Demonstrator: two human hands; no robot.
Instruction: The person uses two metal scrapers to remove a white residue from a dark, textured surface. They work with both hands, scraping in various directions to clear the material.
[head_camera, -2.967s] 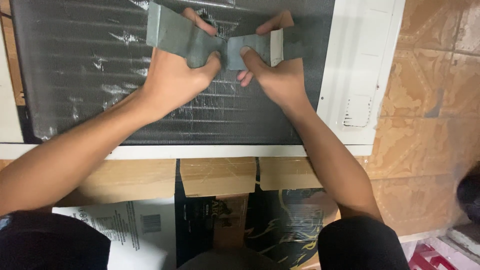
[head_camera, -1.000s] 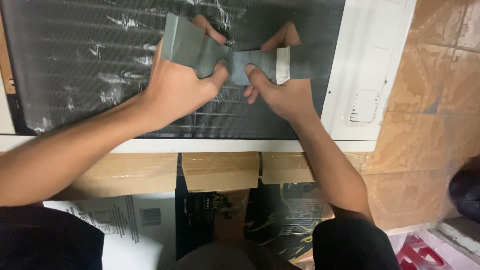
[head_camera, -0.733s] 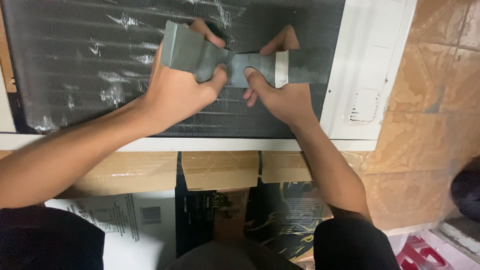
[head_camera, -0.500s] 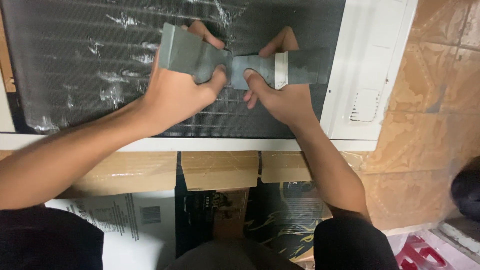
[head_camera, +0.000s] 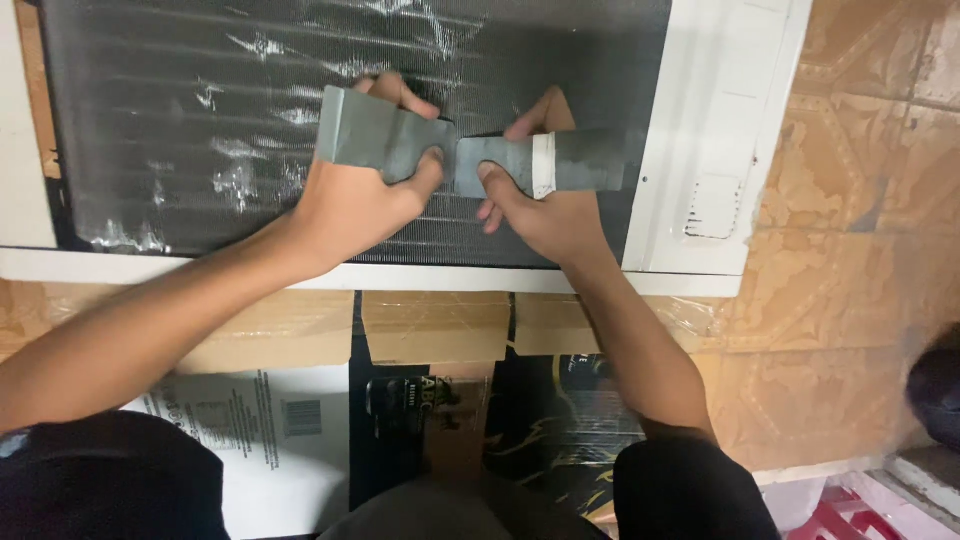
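While the person kneels over flattened cardboard boxes (head_camera: 430, 325), both hands work above the dark finned coil (head_camera: 200, 120) of a white air conditioner unit (head_camera: 720, 150) that lies on the floor. The left hand (head_camera: 355, 200) is closed on a strip of grey duct tape (head_camera: 385, 135), with the thumb pressed on top and the fingers curled behind it. The right hand (head_camera: 550, 215) pinches the roll of grey duct tape (head_camera: 545, 165), thumb on the front and index finger over the upper side; a pale edge of the roll shows between the fingers. The strip and the roll meet in a narrow neck between the two thumbs, but I cannot tell if the tape is already torn there. All of this is over the right half of the coil, near the white side panel of the unit. To the right of the unit lies a brown tiled floor (head_camera: 880, 200).
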